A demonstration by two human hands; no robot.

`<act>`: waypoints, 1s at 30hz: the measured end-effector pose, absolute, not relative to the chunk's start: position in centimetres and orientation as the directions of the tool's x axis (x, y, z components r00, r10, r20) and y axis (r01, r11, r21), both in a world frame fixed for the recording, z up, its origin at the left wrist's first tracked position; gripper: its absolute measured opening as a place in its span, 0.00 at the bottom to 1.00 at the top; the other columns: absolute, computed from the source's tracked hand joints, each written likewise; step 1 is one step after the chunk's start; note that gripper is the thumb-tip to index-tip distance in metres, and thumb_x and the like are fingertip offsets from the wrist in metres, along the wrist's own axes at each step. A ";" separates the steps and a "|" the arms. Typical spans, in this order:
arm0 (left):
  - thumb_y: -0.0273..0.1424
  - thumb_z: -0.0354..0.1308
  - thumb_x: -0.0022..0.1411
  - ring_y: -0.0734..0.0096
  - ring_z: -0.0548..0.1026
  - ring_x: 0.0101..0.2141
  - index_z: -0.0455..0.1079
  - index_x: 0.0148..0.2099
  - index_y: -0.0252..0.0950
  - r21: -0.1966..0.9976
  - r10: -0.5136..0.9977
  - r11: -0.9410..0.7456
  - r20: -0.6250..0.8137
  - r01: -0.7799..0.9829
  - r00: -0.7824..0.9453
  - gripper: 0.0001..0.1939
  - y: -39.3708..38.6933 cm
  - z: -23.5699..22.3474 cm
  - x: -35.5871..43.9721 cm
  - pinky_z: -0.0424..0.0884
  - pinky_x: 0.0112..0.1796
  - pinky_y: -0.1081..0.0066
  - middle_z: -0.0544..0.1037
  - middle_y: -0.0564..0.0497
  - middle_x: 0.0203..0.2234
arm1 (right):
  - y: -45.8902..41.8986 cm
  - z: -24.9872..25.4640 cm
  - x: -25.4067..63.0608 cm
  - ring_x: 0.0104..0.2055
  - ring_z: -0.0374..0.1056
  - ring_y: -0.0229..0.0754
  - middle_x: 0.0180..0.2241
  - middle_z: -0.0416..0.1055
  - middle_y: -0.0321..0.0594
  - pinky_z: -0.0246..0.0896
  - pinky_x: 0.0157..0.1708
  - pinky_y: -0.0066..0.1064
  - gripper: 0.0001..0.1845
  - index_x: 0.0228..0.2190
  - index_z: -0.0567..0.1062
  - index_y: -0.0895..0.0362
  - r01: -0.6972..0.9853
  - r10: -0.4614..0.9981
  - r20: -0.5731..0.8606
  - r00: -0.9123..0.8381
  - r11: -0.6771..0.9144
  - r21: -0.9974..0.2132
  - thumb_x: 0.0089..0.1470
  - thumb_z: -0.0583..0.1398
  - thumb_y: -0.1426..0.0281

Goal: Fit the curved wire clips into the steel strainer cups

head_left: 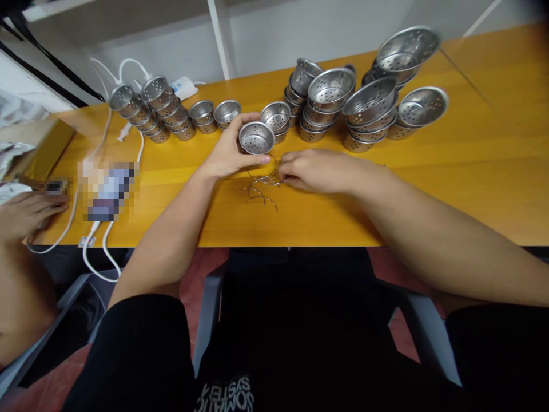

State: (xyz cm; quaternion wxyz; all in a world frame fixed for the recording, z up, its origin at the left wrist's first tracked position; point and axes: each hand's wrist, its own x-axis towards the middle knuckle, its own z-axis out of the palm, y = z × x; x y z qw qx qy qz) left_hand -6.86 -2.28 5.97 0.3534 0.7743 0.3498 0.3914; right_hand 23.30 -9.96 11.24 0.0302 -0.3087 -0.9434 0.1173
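My left hand grips a small perforated metal cup by its side, just above the yellow table. My right hand is closed in a pinch on thin wire handles that lie in a small tangled heap on the table right below the cup. Both hands sit close together near the table's middle.
Stacks of perforated metal cups run along the back: small ones at the left, larger ones at the right. White cables and a power strip lie at the left. Another person's hand rests at the far left edge.
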 end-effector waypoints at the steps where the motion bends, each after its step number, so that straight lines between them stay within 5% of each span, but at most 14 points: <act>1: 0.78 0.90 0.38 0.32 0.81 0.74 0.74 0.77 0.42 0.814 0.816 -0.512 0.362 0.273 0.452 0.75 -2.2 5.9 -6.9 0.80 0.75 0.41 0.81 0.36 0.71 | -9.9 11.2 23.4 0.47 0.82 0.56 0.53 0.88 0.50 0.67 0.45 0.44 0.12 0.48 0.89 0.51 0.565 0.581 -0.011 -0.814 0.787 -0.248 0.79 0.63 0.71; 8: 0.76 0.91 0.42 0.37 0.86 0.67 0.76 0.70 0.42 0.791 0.809 -0.545 0.410 0.277 0.422 0.66 -2.3 6.1 -7.0 0.81 0.73 0.41 0.85 0.39 0.64 | -8.0 10.7 25.1 0.48 0.80 0.56 0.48 0.86 0.48 0.71 0.53 0.46 0.11 0.47 0.90 0.51 0.419 0.505 0.150 -0.850 0.821 -0.389 0.78 0.64 0.68; 12: 0.76 0.91 0.40 0.38 0.87 0.65 0.76 0.68 0.43 0.787 0.807 -0.553 0.423 0.275 0.412 0.65 -2.4 6.3 -6.9 0.82 0.71 0.41 0.86 0.39 0.62 | -7.5 10.8 25.5 0.47 0.80 0.54 0.47 0.86 0.46 0.73 0.53 0.46 0.13 0.46 0.90 0.49 0.366 0.526 0.225 -0.821 0.785 -0.500 0.81 0.66 0.59; 17: 0.79 0.89 0.40 0.39 0.87 0.63 0.78 0.65 0.43 0.774 0.808 -0.566 0.450 0.285 0.381 0.64 -2.7 6.9 -6.9 0.81 0.71 0.41 0.86 0.41 0.59 | -8.3 11.4 24.7 0.51 0.81 0.61 0.52 0.87 0.49 0.78 0.56 0.54 0.20 0.51 0.90 0.46 0.466 0.695 0.283 -0.661 0.675 -0.572 0.82 0.65 0.47; 24: 0.78 0.90 0.41 0.41 0.87 0.62 0.77 0.66 0.45 0.792 0.833 -0.536 0.439 0.293 0.338 0.63 -2.4 5.8 -7.0 0.83 0.70 0.40 0.85 0.42 0.58 | -8.2 11.3 24.1 0.57 0.83 0.70 0.58 0.88 0.56 0.84 0.58 0.62 0.43 0.71 0.85 0.48 0.600 0.873 0.304 -0.381 0.484 -0.637 0.82 0.54 0.32; 30: 0.83 0.80 0.52 0.38 0.83 0.73 0.68 0.77 0.48 0.765 0.780 -0.602 0.503 0.228 0.373 0.66 -1.1 4.1 -6.7 0.79 0.76 0.42 0.80 0.38 0.71 | -7.8 11.1 24.2 0.56 0.84 0.70 0.56 0.87 0.57 0.84 0.58 0.62 0.45 0.72 0.85 0.49 0.659 0.887 0.314 -0.338 0.462 -0.593 0.83 0.51 0.31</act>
